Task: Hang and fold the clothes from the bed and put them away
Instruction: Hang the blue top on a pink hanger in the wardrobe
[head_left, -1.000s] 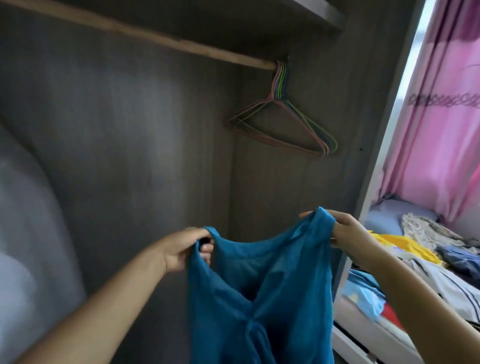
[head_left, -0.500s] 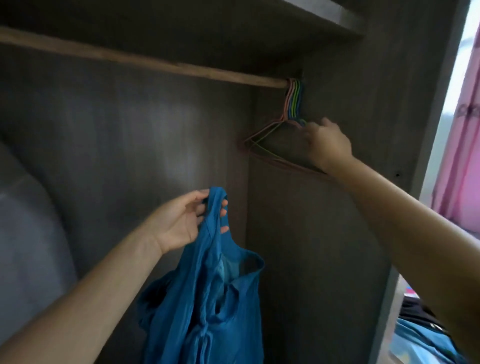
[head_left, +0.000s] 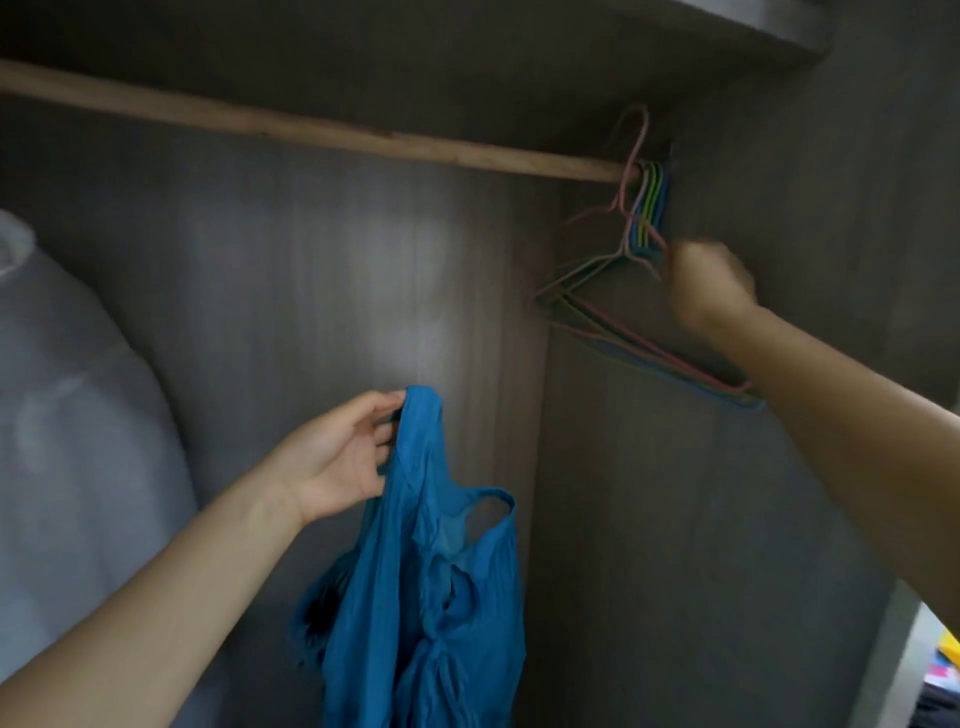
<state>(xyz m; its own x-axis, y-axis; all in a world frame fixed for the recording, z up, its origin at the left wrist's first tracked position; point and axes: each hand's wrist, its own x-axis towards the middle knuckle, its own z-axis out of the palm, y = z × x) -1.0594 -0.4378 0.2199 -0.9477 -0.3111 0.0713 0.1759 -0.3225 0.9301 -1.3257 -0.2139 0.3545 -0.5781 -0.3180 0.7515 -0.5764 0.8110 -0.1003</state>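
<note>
A person stands facing into a dark grey wardrobe (head_left: 311, 291). The left hand (head_left: 332, 460), low and centre, grips 1 shoulder strap of a blue sleeveless top (head_left: 431, 597), thumb and fingers curled around the strap's upper loop. The rest of the top hangs down limp and crumpled from that strap, its other strap drooping to the right, in front of the wardrobe's back panel.

The right hand (head_left: 706, 291) is raised toward the upper right corner, blurred, with fingers clenched on the neck of a pink hanger (head_left: 631, 208). The pink hanger's hook sits lifted above the wooden rail (head_left: 311, 130), tilted, while a bunch of other thin hangers (head_left: 652, 208), green and blue, hang from the rail's right end against the side wall.

At the far left, a pale grey padded bundle (head_left: 67, 415) fills the wardrobe's lower corner.
</note>
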